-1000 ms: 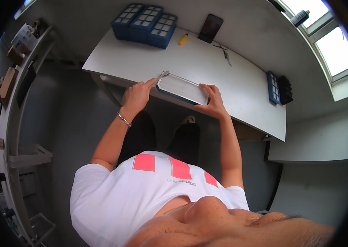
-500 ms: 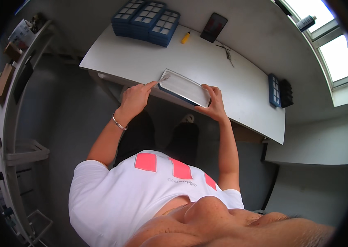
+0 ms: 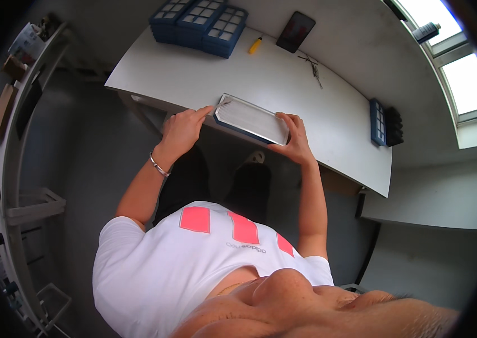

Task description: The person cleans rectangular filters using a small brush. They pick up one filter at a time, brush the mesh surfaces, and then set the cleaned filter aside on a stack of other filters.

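Note:
A flat rectangular filter panel (image 3: 252,119), with a pale finely lined face, whitish rim and blue side, lies tilted at the table's near edge. My right hand (image 3: 294,138) grips its right end, the thumb on the near corner and the fingers over the far one. At the other end, my left hand (image 3: 185,129) is closed in a pinch on a thin metal tool (image 3: 224,103). The tool's tip reaches over the panel's left rim; its exact kind is too small to make out.
On the white table (image 3: 165,73) stand stacks of blue-framed filters (image 3: 199,28). Nearby lie a yellow-handled tool (image 3: 255,45), a dark phone or tablet (image 3: 296,32) and thin metal tools (image 3: 314,70). Another blue-framed filter (image 3: 377,123) stands by black parts (image 3: 394,127). Shelving (image 3: 10,169) runs along the left.
My left hand has drawn slightly left, and the tool's tip has moved toward the panel's left rim. The right hand keeps its hold on the panel.

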Motion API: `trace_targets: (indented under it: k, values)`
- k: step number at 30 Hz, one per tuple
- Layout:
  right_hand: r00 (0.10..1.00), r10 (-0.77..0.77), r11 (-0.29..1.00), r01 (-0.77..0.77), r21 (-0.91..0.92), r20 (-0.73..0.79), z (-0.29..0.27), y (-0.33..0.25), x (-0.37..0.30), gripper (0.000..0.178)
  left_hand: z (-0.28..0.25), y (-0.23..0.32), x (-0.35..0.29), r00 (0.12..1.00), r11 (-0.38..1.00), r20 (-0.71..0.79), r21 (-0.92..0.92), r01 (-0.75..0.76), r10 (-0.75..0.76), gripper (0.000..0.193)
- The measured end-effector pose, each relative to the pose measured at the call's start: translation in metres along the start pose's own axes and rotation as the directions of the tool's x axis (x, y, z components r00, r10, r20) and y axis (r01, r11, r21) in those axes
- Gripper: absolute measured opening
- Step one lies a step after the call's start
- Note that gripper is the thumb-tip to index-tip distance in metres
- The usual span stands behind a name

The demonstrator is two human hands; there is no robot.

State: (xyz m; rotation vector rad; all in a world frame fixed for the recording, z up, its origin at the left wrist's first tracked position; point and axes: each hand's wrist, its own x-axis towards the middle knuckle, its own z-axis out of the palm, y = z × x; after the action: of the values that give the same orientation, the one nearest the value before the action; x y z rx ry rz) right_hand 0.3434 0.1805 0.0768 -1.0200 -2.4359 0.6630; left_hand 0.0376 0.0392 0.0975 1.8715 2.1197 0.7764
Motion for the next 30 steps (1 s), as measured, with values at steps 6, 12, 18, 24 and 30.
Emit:
trace_targets:
  k: [6,12,18,24,30]
  values:
    - [1.0,0.014,0.999,-0.015,0.034,0.017,0.0,0.002,-0.002,0.09,0.008,-0.008,0.007,0.998,0.999,-0.056,-0.037,-0.02,0.018,0.034]
    - [1.0,0.013,1.0,-0.013,0.025,0.007,-0.003,0.002,-0.003,0.094,-0.014,-0.02,0.02,0.996,0.996,0.014,0.018,-0.087,0.086,0.028]
    - [1.0,0.002,0.999,-0.002,0.042,0.001,-0.002,0.001,-0.001,0.103,-0.006,-0.007,0.052,0.95,0.96,0.173,0.054,-0.273,0.261,0.029]
    - [1.0,-0.002,0.998,0.002,0.062,-0.006,-0.002,0.002,0.0,0.102,0.047,0.067,0.073,0.888,0.895,0.206,0.096,-0.435,0.41,0.029]
    - [1.0,0.004,0.995,-0.004,0.101,0.002,-0.003,0.0,0.0,0.101,0.034,0.051,0.08,0.896,0.921,0.261,0.061,-0.386,0.358,0.028]
